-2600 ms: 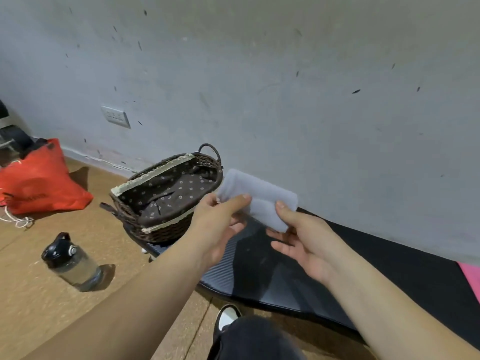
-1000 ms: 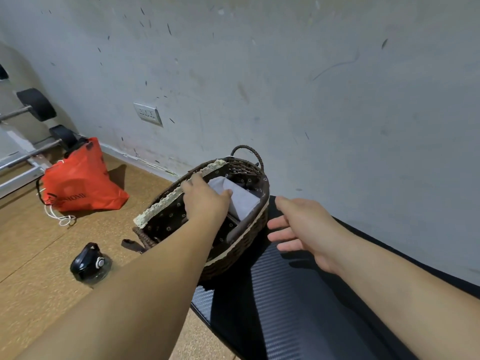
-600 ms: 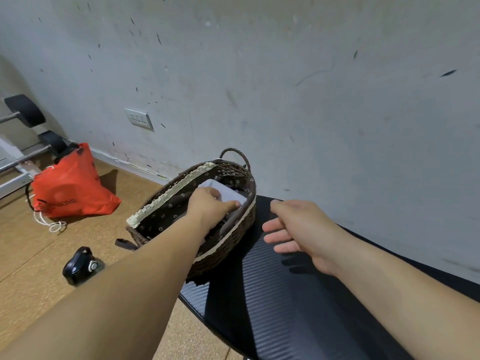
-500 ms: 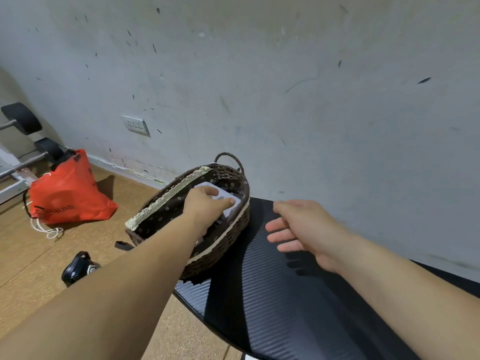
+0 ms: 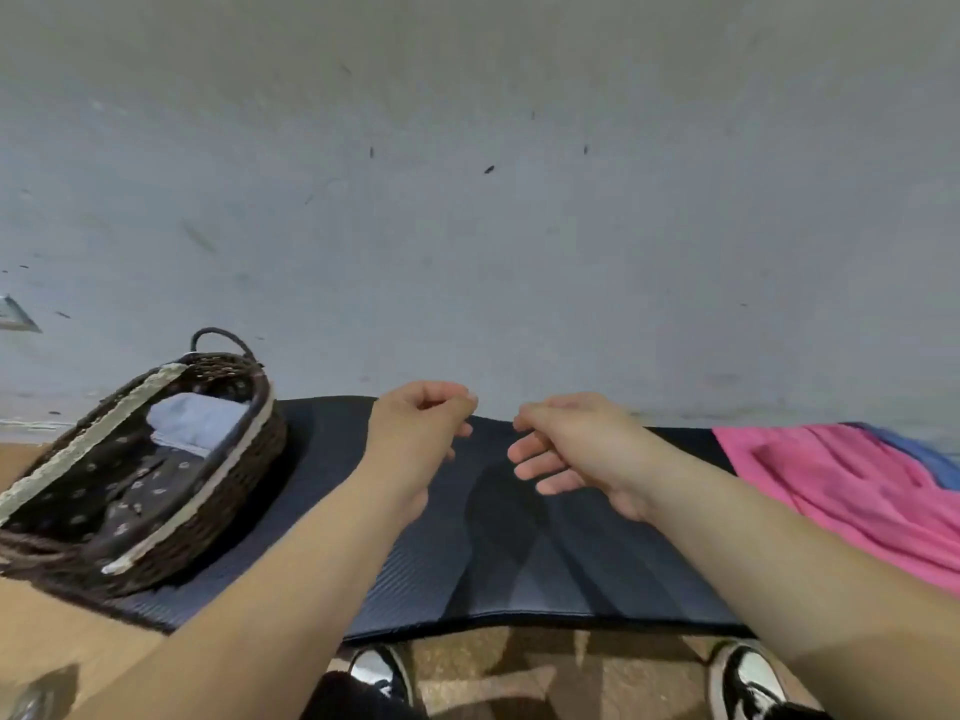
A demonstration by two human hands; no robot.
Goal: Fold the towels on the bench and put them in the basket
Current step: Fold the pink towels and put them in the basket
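Observation:
The dark wicker basket (image 5: pixel 67 439) with a cream-trimmed dotted lining stands on the left end of the black bench (image 5: pixel 493 579). A folded light blue-grey towel (image 5: pixel 195 418) lies inside it at the far end. My left hand (image 5: pixel 415 433) hovers over the middle of the bench with its fingers loosely curled and nothing in it. Just to the right, my right hand (image 5: pixel 571 449) hangs with relaxed fingers, also holding nothing. A pink towel (image 5: pixel 841 491) lies spread on the right end of the bench, with a blue towel (image 5: pixel 930 454) under its far edge.
A grey wall (image 5: pixel 467 200) rises right behind the bench. Two black and white shoes (image 5: pixel 379 672) stand on the brown floor in front of it. A bottle (image 5: pixel 31 704) is partly visible at the bottom left corner.
My left hand has let go of the folded towel in the basket and drawn back to the middle of the bench. The view has swung right, bringing the pink and blue towels in.

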